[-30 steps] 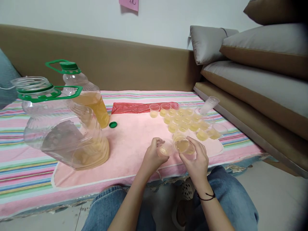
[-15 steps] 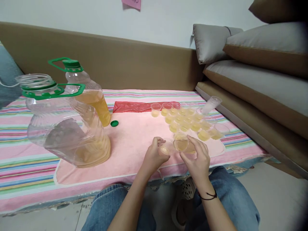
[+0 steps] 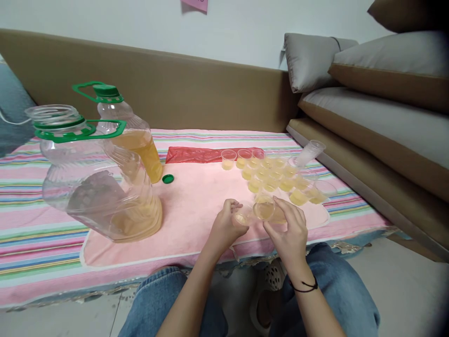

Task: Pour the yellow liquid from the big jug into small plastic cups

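Head view: the left hand (image 3: pixel 224 227) has its grip closed on a small cup (image 3: pixel 242 216), and the right hand (image 3: pixel 288 231) holds a second cup (image 3: pixel 264 209). The rims are together above the pink towel (image 3: pixel 196 206). This is probably pouring, though the view is blurred, and it calls for a steady tilt.

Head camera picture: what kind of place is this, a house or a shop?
Most likely a room in someone's home. Soft sofa cushions sit on the right, a striped cloth lies spread out, and the left hand and right hand each hold a small cup beside a big jug.
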Motion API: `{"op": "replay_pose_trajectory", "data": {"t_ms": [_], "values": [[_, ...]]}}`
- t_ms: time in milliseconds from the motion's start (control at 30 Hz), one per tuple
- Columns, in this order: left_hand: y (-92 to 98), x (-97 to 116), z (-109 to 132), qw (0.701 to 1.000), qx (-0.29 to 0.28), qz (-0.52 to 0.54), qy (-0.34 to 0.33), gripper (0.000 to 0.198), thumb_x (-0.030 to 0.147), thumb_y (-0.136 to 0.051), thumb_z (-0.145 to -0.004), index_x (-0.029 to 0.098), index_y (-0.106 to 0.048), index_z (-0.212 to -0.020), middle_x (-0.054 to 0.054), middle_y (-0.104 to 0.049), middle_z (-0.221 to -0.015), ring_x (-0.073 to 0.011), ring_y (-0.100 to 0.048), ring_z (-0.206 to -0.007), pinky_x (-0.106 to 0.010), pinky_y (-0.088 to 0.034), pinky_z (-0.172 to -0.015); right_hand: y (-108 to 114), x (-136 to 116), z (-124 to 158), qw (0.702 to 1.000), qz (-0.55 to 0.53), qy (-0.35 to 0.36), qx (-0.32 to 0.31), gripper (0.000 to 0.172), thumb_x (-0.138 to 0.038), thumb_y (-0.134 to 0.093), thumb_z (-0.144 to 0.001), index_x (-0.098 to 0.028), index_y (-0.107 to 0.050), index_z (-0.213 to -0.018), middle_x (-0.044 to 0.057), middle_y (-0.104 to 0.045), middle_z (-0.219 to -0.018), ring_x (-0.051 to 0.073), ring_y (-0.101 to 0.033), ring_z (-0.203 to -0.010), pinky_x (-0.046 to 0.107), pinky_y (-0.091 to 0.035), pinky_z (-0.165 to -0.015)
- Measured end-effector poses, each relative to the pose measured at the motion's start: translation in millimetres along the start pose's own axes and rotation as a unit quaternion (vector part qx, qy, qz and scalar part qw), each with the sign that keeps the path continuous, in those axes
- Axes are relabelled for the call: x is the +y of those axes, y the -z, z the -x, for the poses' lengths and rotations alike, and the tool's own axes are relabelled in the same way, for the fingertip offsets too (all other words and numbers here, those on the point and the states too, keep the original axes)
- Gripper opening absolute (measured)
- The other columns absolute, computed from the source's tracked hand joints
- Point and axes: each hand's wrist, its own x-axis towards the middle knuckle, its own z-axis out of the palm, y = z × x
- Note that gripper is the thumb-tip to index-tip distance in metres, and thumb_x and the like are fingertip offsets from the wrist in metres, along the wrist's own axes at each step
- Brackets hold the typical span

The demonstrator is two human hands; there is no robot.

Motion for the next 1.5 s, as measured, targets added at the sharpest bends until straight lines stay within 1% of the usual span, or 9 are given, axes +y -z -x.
{"op": "replay_pose_trajectory", "data": {"t_ms": [467,767,1000,1300,1500], "values": [[0.2,4.7,0.8,1.000,0.000,-0.005,0.006,0.054,0.006,-0.065,-0.059,0.022,-0.042,-0.105,-0.008,-0.061,-0.115,-0.0217,-0.061,-0.109,-0.034,-0.048,-0.092,0.3,0.4,0.4,1.000,0.006,0.012,-0.002,0.049,-0.023,-0.066,-0.077,-0.023,-0.056,-0.125,0.010,-0.066,-0.117,0.029,-0.058,-0.108,0.050,-0.045,-0.094],[-0.5,0.5,-0.4,1.000,-0.003,-0.008,-0.001,0.056,0.005,-0.064,-0.059,0.023,-0.041,-0.106,-0.008,-0.061,-0.115,-0.0221,-0.061,-0.108,-0.034,-0.048,-0.090,1.0,0.5,0.6,1.000,0.005,0.014,-0.003,0.048,-0.025,-0.067,-0.078,-0.022,-0.057,-0.125,0.012,-0.066,-0.117,0.030,-0.058,-0.108,0.050,-0.044,-0.095],[-0.5,2.4,0.3,1.000,-0.006,0.003,0.003,0.054,0.006,-0.065,-0.060,0.021,-0.041,-0.106,-0.010,-0.061,-0.115,-0.0234,-0.061,-0.109,-0.036,-0.048,-0.091,0.7,-0.3,0.7,1.000,0.004,0.009,-0.006,0.049,-0.023,-0.066,-0.077,-0.023,-0.057,-0.125,0.011,-0.066,-0.117,0.030,-0.058,-0.108,0.050,-0.044,-0.095],[-0.9,-1.1,-1.2,1.000,-0.002,0.003,-0.006,0.054,0.006,-0.065,-0.060,0.022,-0.041,-0.105,-0.009,-0.060,-0.114,-0.0215,-0.062,-0.108,-0.034,-0.048,-0.090,0.5,-0.8,1.9,1.000,0.008,0.006,-0.009,0.050,-0.024,-0.066,-0.077,-0.023,-0.056,-0.126,0.011,-0.066,-0.118,0.030,-0.057,-0.109,0.051,-0.044,-0.095],[0.4,1.7,-0.2,1.000,-0.004,-0.003,0.001,0.055,0.005,-0.065,-0.059,0.023,-0.041,-0.105,-0.008,-0.060,-0.115,-0.0210,-0.061,-0.110,-0.033,-0.047,-0.092,0.8,-1.3,1.7,1.000,0.009,0.010,-0.009,0.049,-0.024,-0.066,-0.078,-0.023,-0.056,-0.126,0.011,-0.066,-0.118,0.030,-0.057,-0.109,0.051,-0.044,-0.095]]}}
